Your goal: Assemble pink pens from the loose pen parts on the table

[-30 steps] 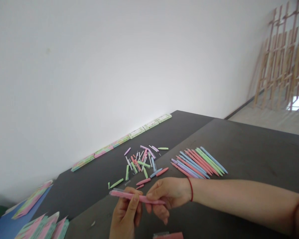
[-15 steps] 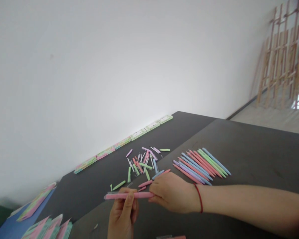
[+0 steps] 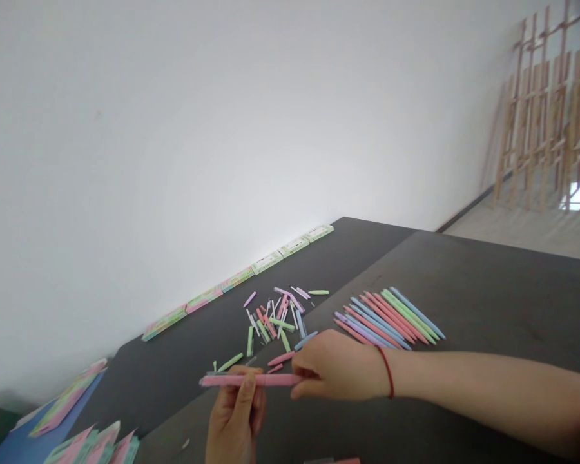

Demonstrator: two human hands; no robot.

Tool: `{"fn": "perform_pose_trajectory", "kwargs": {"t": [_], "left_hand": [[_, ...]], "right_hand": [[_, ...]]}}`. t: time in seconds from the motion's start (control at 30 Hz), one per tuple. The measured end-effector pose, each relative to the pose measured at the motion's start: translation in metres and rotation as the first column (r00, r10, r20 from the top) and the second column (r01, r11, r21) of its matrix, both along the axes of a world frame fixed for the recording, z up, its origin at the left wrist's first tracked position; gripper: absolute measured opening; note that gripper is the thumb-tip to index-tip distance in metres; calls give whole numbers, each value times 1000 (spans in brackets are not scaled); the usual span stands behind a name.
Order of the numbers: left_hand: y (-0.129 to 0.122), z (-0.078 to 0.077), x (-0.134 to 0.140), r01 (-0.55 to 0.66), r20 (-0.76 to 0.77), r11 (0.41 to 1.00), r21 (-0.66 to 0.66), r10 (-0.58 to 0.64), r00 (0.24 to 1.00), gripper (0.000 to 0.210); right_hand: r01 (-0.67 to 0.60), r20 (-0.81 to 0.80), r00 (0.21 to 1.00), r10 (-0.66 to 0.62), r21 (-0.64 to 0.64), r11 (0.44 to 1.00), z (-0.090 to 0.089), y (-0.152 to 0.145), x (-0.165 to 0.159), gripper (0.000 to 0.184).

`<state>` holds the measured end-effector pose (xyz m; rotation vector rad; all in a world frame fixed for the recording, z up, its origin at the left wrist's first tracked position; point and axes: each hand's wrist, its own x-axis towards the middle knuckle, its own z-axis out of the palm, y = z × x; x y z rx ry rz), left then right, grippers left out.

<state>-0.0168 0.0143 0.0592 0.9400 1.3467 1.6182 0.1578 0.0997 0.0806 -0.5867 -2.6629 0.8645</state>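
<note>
A pink pen (image 3: 275, 380) lies level between my two hands above the front of the dark table. My left hand (image 3: 236, 406) pinches its middle, with the thumb across the barrel and the clear clip end sticking out to the left. At the pen's right end, the fingers of my right hand (image 3: 336, 367) are closed on the barrel. Just beyond my hands is a scattered heap of pen parts (image 3: 275, 322): pink, green, purple and blue barrels and thin white refills. A row of pens (image 3: 391, 316) in several pastel colours lies side by side, beyond my right wrist.
Flat printed boxes (image 3: 236, 278) line the table's back edge along the white wall. At the lower left are pink and green packets (image 3: 96, 444) and another packet (image 3: 70, 396) on a blue surface. Wooden racks (image 3: 546, 116) stand at the far right.
My right hand has turned slightly at the pen's right end, its fingers now a little more apart from the palm. The pen stays in both hands, and the view shifts slightly.
</note>
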Motion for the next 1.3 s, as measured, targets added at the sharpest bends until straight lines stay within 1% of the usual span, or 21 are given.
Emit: {"fn": "perform_pose_trajectory", "kwargs": {"t": [0.03,0.1,0.17,0.23,0.3,0.33,0.37,0.4,0.43,0.47,0.5,0.53,0.57,0.63,0.7,0.73,0.77,0.87,0.93,1.13,1.3], "left_hand": [[1,0,-1,-9,7,1000,4,9,1000,31],[3,-1,-3,-26,18,1000,10,26,999,32],[3,-1,-4,-44,20,999,9,44,999,34],[3,-2,-4,-55,16,998,3,55,998,34],[3,-3,-4,-48,8,999,2,48,999,33],[3,-3,-5,-42,5,999,3,42,999,33],[3,-3,-6,-37,4,999,2,37,999,33],[3,-3,-7,-35,5,999,-1,35,999,33],[3,-3,-7,-38,11,999,-8,38,999,33],[3,-2,-8,-43,22,999,-16,44,999,33],[4,0,-8,-48,36,999,-20,48,998,33],[4,1,-8,-50,53,999,-17,51,997,33],[4,3,-7,-47,78,999,-6,48,996,32],[5,5,-5,-12,157,1000,14,10,987,29],[7,5,-3,45,275,999,3,-44,961,20],[7,4,-3,65,336,998,-13,-57,940,15],[8,3,-3,73,387,997,-28,-57,920,10],[11,-1,-3,23,465,998,-57,7,885,7],[12,-3,-2,-26,474,997,-75,59,878,14],[11,-9,6,-18,474,993,-117,72,877,17],[10,-9,7,28,477,991,-127,37,878,15]], "right_hand": [[54,-24,998,-51,181,982,0,-1,0,32],[79,-66,996,-58,385,920,-2,-4,-1,29],[58,-86,996,-20,459,887,-5,-5,-4,29],[47,-106,994,1,447,894,-8,-4,-5,29],[28,-145,989,19,321,947,-11,-2,-6,26],[5,-171,985,27,187,982,-12,-2,-6,26],[-34,-200,979,33,-2,999,-14,-1,-7,25],[-88,-229,973,34,-226,970,-17,0,-9,25],[-150,-256,966,33,-455,878,-21,0,-12,26],[-209,-278,960,28,-647,733,-25,0,-15,26],[-255,-294,955,26,-777,576,-30,0,-19,26],[-293,-307,951,41,-849,440,-34,-1,-22,27],[-324,-320,945,69,-884,337,-38,-1,-26,29],[-356,-334,933,134,-910,210,-44,1,-30,36],[-340,-319,937,142,-927,159,-49,5,-32,45],[-317,-301,947,116,-934,162,-52,7,-32,49],[-291,-281,957,77,-937,191,-54,10,-32,53],[-241,-271,962,-39,-908,344,-60,15,-32,57],[-244,-292,954,-64,-884,399,-62,15,-32,59],[-332,-372,928,-8,-836,437,-59,6,-32,46],[-337,-363,932,8,-859,386,-66,1,-34,34]]}}
